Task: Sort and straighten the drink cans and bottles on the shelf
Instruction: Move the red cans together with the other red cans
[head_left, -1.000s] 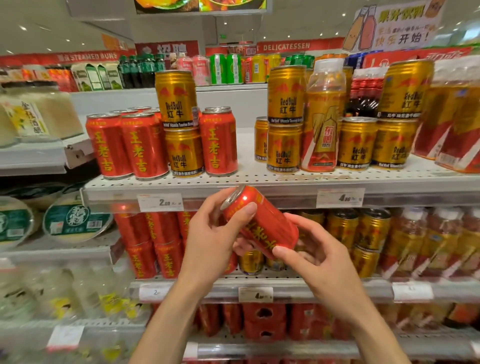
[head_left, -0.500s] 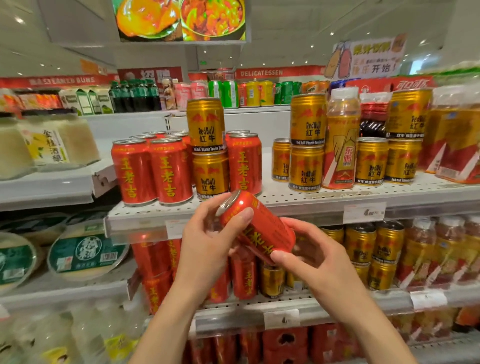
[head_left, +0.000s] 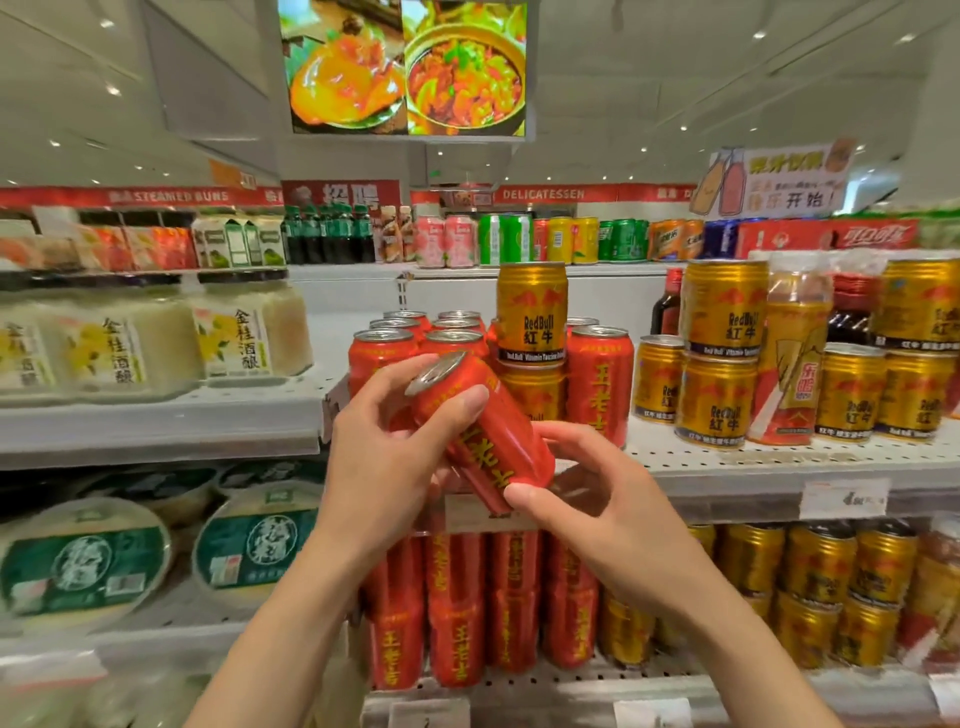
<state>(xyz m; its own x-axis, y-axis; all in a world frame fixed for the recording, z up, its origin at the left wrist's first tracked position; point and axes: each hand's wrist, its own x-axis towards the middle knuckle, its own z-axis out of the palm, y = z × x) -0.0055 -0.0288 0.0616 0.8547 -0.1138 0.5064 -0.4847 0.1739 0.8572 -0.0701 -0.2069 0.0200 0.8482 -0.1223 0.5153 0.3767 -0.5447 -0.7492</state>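
Top shelf (head_left: 727, 457), white perforated deck, runs across the frame w/ a block of upright red cans (head_left: 600, 374) left-centre and gold cans (head_left: 717, 395) stacked two-high to the right; one gold stack (head_left: 531, 312) sits in among the reds, so the sort isn't done there. In front of that block, both hands hold one loose red can (head_left: 483, 421) clear of the deck, not touching any shelved can as far as I can tell. Its long axis is tilted hard: silver top up-left, base down-right, roughly diagonal, label toward the camera. Left hand (head_left: 379, 467) wraps the upper half, thumb across the front just under the rim, fingers curled behind. Right hand (head_left: 618, 525) is at the base end, thumb tip pressing the bottom edge, other fingers bent round the lower side; looks like a pinch grip, tho the far fingers are hidden. So the can lies between the hands, up and fwd of both wrists, w/ the left hand nearer the shelf row. Likely next: tip the top end up to vertical, then set it w/ the reds. Gap for it isn't visible, hands block it.
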